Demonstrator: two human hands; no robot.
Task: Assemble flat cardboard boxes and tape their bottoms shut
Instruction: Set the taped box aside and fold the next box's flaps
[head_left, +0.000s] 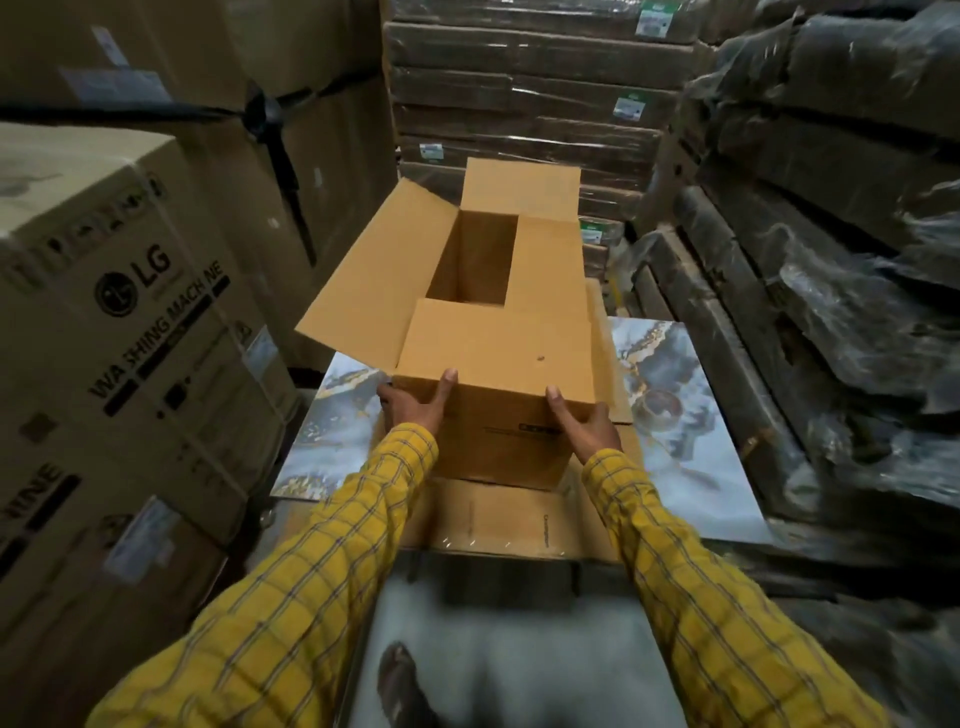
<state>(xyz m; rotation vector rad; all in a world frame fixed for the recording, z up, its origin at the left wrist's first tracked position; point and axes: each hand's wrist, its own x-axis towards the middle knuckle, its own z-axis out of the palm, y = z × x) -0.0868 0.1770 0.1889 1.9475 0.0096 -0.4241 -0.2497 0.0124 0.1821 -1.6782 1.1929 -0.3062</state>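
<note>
A brown cardboard box (498, 358) stands upright in the middle of the view on a stack of flat cardboard boxes (498, 519). Its near flap and right flap are folded in over the opening. The left flap and far flap stand open, and the inside shows dark between them. My left hand (415, 402) grips the box's near left corner, thumb on the near face. My right hand (584, 421) holds the near right corner, fingers wrapped round the side. Both sleeves are yellow checked.
A marble-patterned slab (675, 415) lies under the flat boxes. LG washing machine cartons (130, 312) are stacked on the left. Wrapped flat packs (524, 104) rise behind, and dark plastic-wrapped stacks (831, 234) fill the right. My foot (400, 680) shows on the floor below.
</note>
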